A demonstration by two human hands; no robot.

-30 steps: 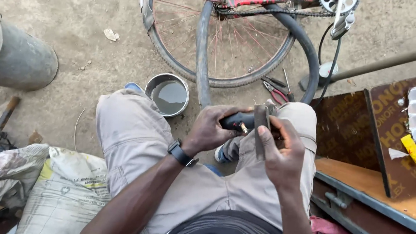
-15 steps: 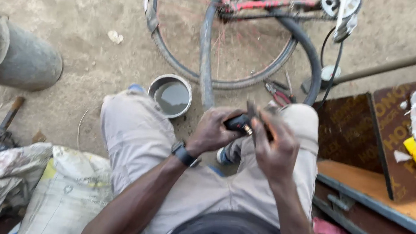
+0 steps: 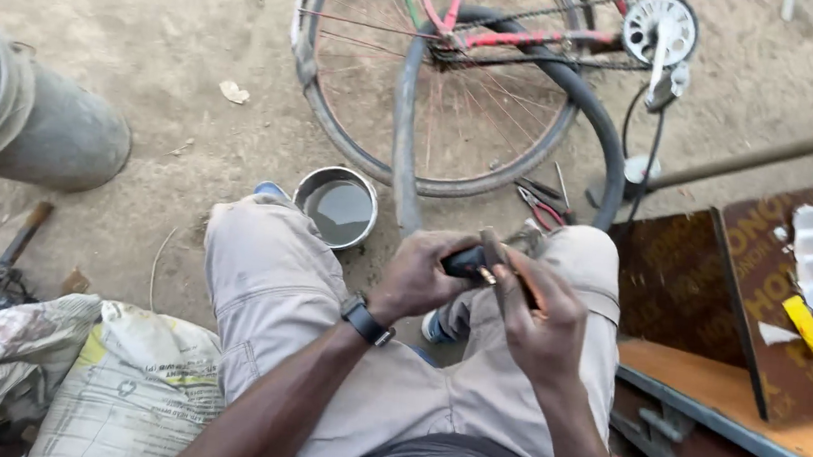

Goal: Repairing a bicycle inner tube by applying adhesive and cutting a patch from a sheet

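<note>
A seated person looks down at their own lap, legs in grey trousers [image 3: 274, 286]. The left hand [image 3: 417, 278], with a black watch [image 3: 366, 319] at the wrist, has its fingers wrapped around a black inner tube [image 3: 467, 260], holding a folded part of it just above the knees. The right hand [image 3: 541, 319] sits just beside it, fingers pinched narrow on a small flat tool [image 3: 494, 256] that touches the tube between the two hands. From the left hand the tube runs up and away, then loops round to the right in a wide arc.

On the dirt ground just past the knees stands a small metal bowl [image 3: 335, 208] of water. Pliers [image 3: 541, 203] lie near the right knee. Farther off is a bicycle wheel [image 3: 440, 75] with a red frame. At far left a grey bucket [image 3: 33, 122] lies tilted. Sacks [image 3: 90, 377] are piled at lower left. At right is a wooden box [image 3: 761, 318] with small parts.
</note>
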